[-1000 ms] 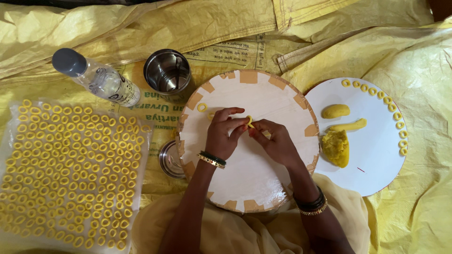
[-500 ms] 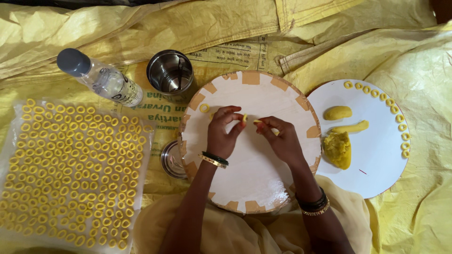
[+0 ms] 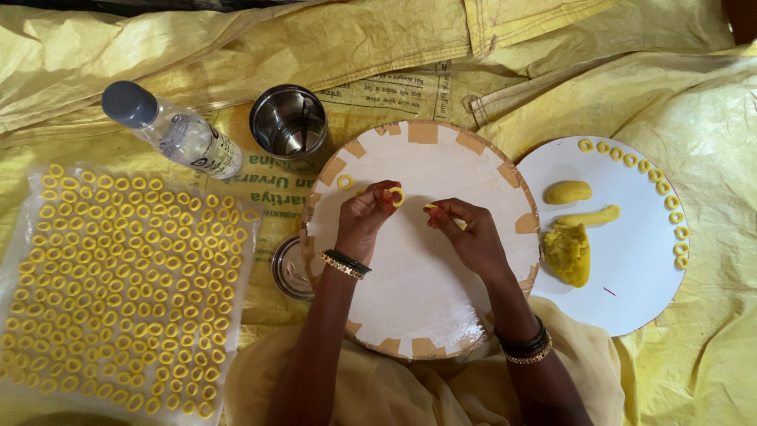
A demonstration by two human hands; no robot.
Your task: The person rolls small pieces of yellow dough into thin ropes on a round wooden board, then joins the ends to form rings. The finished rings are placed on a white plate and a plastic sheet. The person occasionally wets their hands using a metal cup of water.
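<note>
i see my left hand (image 3: 364, 217) pinching a small yellow dough ring (image 3: 396, 195) over the upper middle of the round white board (image 3: 418, 292). my right hand (image 3: 467, 233) is just beside it, fingertips closed on a bit of dough (image 3: 431, 207) (hard to see). another ring (image 3: 344, 181) lies near the board's upper left edge. a white plate (image 3: 631, 292) with dough lumps sits to the right.

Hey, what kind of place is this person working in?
Probably a home floor set up for making snacks by hand. Yellow sacking covers the ground, a round white board rests on the lap, and rows of dough rings lie on a plastic sheet.
</note>
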